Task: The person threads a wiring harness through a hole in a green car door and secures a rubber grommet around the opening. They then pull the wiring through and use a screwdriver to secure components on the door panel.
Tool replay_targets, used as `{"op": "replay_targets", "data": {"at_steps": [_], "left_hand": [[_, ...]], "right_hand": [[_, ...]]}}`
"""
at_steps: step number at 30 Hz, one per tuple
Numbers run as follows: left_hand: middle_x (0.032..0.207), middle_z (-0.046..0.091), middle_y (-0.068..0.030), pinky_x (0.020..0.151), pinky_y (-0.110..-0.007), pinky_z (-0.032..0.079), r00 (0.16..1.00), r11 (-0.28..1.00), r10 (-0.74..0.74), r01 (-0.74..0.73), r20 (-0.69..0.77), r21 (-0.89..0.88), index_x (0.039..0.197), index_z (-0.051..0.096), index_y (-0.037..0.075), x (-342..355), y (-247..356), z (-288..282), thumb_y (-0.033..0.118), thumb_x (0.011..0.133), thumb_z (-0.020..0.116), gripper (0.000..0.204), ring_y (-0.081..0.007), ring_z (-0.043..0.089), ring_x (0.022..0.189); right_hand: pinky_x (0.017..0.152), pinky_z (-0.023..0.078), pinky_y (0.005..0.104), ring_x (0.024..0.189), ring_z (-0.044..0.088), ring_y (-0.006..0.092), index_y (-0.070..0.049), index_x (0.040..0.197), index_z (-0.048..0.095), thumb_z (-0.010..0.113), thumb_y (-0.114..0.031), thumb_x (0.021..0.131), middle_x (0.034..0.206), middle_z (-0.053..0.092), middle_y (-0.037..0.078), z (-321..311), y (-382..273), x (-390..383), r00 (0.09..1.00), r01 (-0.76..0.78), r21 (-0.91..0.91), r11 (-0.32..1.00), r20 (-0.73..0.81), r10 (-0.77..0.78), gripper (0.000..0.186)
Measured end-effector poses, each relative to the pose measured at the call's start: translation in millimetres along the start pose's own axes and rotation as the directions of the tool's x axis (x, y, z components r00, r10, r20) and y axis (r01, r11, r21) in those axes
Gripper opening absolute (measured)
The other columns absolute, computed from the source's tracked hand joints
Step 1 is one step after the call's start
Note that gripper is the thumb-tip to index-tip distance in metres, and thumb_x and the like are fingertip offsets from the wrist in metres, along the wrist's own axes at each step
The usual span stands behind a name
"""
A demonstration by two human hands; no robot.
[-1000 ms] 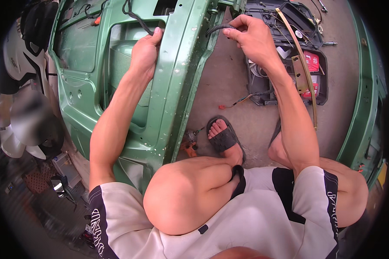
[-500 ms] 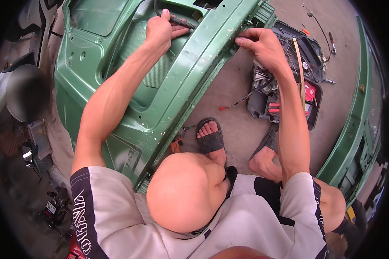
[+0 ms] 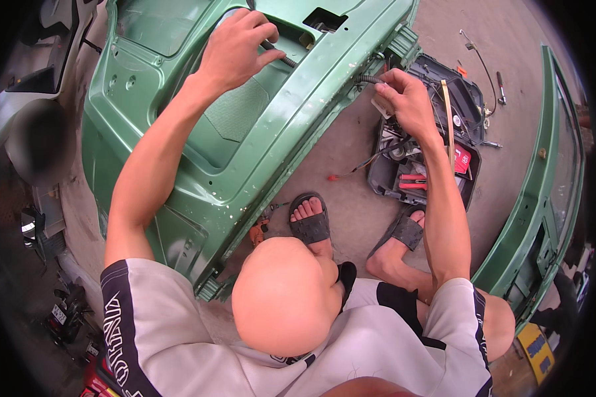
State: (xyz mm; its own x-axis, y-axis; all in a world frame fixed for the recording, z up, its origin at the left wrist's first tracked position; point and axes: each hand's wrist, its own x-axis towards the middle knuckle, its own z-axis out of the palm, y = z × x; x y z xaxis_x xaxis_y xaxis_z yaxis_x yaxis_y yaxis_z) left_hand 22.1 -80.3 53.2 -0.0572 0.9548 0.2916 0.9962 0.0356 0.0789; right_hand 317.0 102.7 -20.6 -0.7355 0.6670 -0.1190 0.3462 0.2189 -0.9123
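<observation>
A large green vehicle door panel [image 3: 235, 185] lies in front of me, its recess facing up. A black corrugated wiring conduit [image 3: 289, 61] runs through the recess and under the frame rail. My left hand [image 3: 235, 49] is over the recess, thumb and fingers closed around the conduit. Past the door's right edge, the conduit comes out again, and my right hand [image 3: 407, 99] pinches its end between thumb and fingers. A small pale piece [image 3: 382, 107] hangs just below the right fingers; its kind is unclear.
Right of the door, an open dark toolbox [image 3: 384, 188] holds tools and a red packet. A cable [image 3: 493, 79] and a screwdriver-like tool [image 3: 501, 88] lie beyond it. Another green door [image 3: 533, 192] stands at far right. An orange tool [image 3: 258, 231] lies near my sandaled foot.
My right hand has drawn away from the door's edge, and a length of conduit now shows there. My left hand has turned from palm up to over the conduit.
</observation>
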Motion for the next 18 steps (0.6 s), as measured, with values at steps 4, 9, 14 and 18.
{"op": "replay_targets", "data": {"at_steps": [4, 9, 14, 18], "left_hand": [[0.104, 0.072, -0.014, 0.088, -0.04, 0.054, 0.971, 0.886, 0.07, 0.044, 0.228, -0.461, 0.115, 0.071, 0.002, -3, 6, 38, 0.01, 0.088, 0.074, 0.029, -0.0311, 0.066, 0.095], [0.097, 0.072, -0.0168, 0.082, -0.036, 0.053, 0.931, 0.771, -0.003, 0.234, 0.365, -0.592, 0.118, 0.067, -0.001, 8, 19, 38, 0.006, 0.09, 0.071, 0.03, -0.0257, 0.066, 0.082], [0.097, 0.072, -0.016, 0.085, -0.034, 0.052, 0.894, 0.716, 0.067, 0.266, 0.443, -0.646, 0.119, 0.066, -0.003, 12, -2, 27, 0.002, 0.09, 0.067, 0.03, -0.0207, 0.065, 0.086], [0.1, 0.072, -0.0171, 0.087, -0.034, 0.052, 0.854, 0.758, 0.104, 0.264, 0.51, -0.597, 0.121, 0.066, -0.004, 29, 7, 32, 0.007, 0.09, 0.067, 0.032, -0.0221, 0.065, 0.087]], "right_hand": [[0.068, 0.047, 0.0327, 0.071, 0.056, 0.0144, 0.003, 0.1, 0.07, 0.074, -0.019, 0.093, 0.077, 0.067, 0.008, 0, -3, 6, 0.998, 0.032, -0.096, 0.995, 0.048, -0.027, 0.023], [0.069, 0.049, 0.0349, 0.072, 0.06, 0.0168, 0.002, 0.099, 0.071, 0.074, -0.02, 0.092, 0.078, 0.069, 0.01, 1, -4, 7, 0.997, 0.027, -0.118, 0.993, 0.069, -0.019, 0.023], [0.069, 0.05, 0.0357, 0.071, 0.065, 0.018, 0.003, 0.097, 0.072, 0.075, -0.021, 0.09, 0.077, 0.071, 0.012, 4, -12, 4, 0.998, 0.031, -0.12, 0.992, 0.063, -0.024, 0.025], [0.072, 0.051, 0.0376, 0.076, 0.066, 0.0223, 0.002, 0.1, 0.073, 0.076, -0.024, 0.089, 0.082, 0.072, 0.014, -2, -6, 6, 0.998, -0.014, -0.106, 0.994, 0.062, 0.021, 0.028]]}}
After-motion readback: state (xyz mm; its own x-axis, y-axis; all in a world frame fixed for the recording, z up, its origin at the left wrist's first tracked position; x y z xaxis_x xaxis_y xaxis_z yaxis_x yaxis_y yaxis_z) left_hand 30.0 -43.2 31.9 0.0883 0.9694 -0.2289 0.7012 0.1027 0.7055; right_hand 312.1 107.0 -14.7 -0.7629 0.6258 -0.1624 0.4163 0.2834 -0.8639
